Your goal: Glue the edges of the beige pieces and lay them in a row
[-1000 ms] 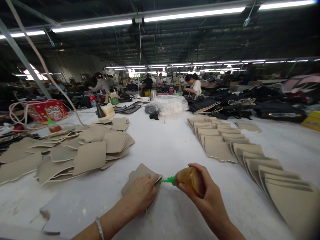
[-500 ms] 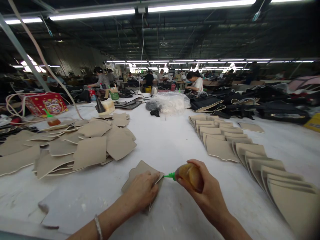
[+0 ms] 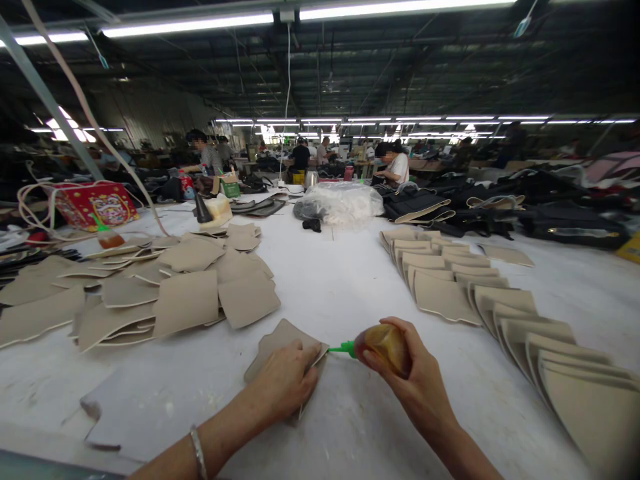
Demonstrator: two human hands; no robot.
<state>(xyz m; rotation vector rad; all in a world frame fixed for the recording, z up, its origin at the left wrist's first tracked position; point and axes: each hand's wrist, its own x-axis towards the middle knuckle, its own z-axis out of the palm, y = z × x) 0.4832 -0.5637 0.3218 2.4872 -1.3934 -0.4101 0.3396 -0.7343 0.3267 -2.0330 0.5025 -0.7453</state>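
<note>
My left hand (image 3: 287, 377) lies over a beige, leather-like piece (image 3: 275, 340) on the white table, its fingers curled and gripping the piece near the right corner. That corner looks doubled or folded, and my fingers hide part of it. In my right hand (image 3: 420, 383) is a squeeze bottle (image 3: 384, 350) of amber liquid, probably glue, tipped sideways. Its green nozzle (image 3: 343, 348) points left, with the tip at the piece's right corner. Whether any liquid is coming out cannot be seen.
Loose beige pieces (image 3: 185, 303) are heaped at left, with another green-tipped bottle (image 3: 107, 237) behind. Overlapping beige pieces (image 3: 445, 297) run in rows at right. Farther back are a clear plastic bag (image 3: 345, 203), a black cone (image 3: 203, 210), dark goods (image 3: 420, 203) and several people.
The view has shifted slightly, moving the surroundings a little to the right in the picture. Both hands keep nearly the same pose, with the nozzle still at the piece's corner.
</note>
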